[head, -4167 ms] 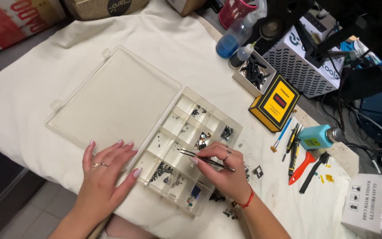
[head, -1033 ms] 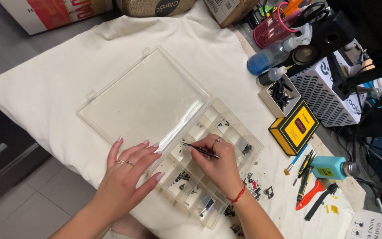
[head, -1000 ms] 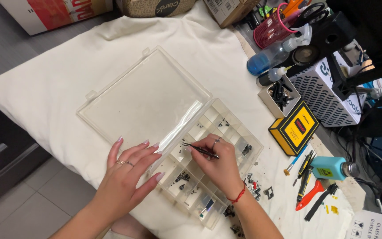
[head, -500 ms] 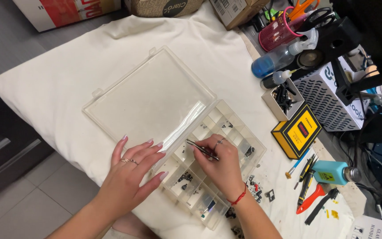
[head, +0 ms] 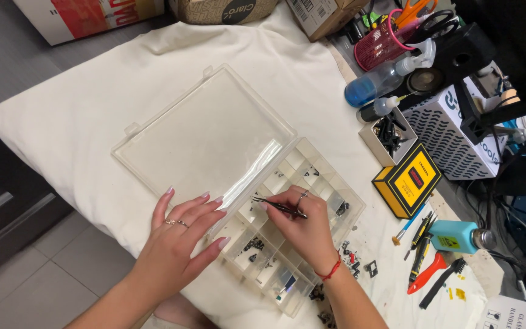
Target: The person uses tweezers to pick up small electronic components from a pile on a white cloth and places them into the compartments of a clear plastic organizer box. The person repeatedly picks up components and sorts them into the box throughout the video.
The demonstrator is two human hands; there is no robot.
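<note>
Barely shifted from a moment ago, the left hand lies flat and open steadying the clear compartment box while the right hand pinches tweezers over a near-hinge cell, loose parts, yellow box and bottles crowding the bench beyond.

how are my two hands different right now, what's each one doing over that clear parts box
The right hand pinches dark tweezers with their tips over a compartment of the organizer box; the left hand holds nothing. The left hand lies flat, fingers spread, at the box's near edge beside the open lid; the right is curled above the compartments. The left wears rings, the right a red wrist band. Both have painted nails.
</note>
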